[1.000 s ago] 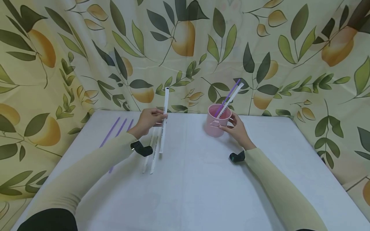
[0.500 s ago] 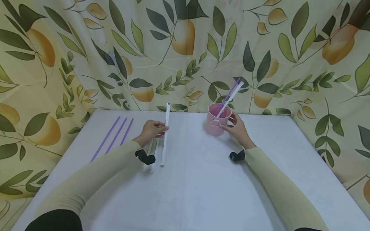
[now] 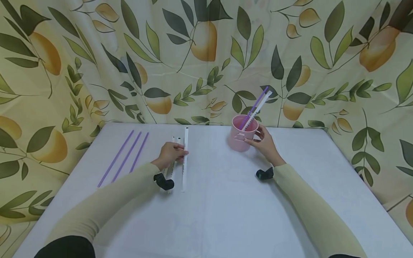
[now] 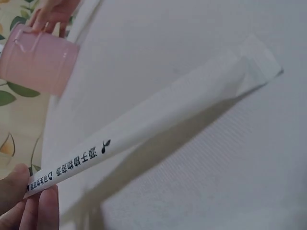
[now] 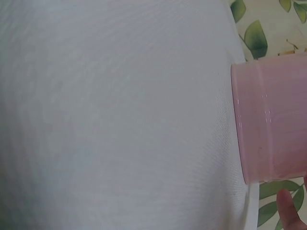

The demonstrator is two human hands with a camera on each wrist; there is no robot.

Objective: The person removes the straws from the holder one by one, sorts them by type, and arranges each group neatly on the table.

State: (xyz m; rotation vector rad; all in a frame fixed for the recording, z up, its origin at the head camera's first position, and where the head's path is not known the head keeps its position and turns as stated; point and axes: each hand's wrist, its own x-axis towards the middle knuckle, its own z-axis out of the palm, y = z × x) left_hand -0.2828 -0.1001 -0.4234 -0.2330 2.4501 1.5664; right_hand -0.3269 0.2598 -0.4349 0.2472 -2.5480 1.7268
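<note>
In the head view my left hand [image 3: 169, 154] pinches a white paper-wrapped straw [image 3: 185, 175], close over the table. The left wrist view shows the dark printed characters along this wrapped straw [image 4: 144, 127], with thumb and fingers at its printed end. Under and beside that hand lie other wrapped straws [image 3: 179, 139], partly hidden. My right hand [image 3: 265, 145] holds a pink cup [image 3: 238, 143] by its side. Leaning in the cup are a purple straw [image 3: 262, 95] and a white wrapped straw [image 3: 262, 103]. The right wrist view catches the cup's lower wall [image 5: 278, 120] and one fingertip.
Three purple straws, among them the leftmost purple straw [image 3: 115, 159], lie side by side on the white-covered table [image 3: 213, 215], left of my left hand. A fruit-and-leaf patterned curtain [image 3: 206, 82] hangs along the table's far edge.
My left hand has come down and slightly toward me and to the right, lowering the wrapped straw toward the table beside the others. My right hand and the cup have stayed put.
</note>
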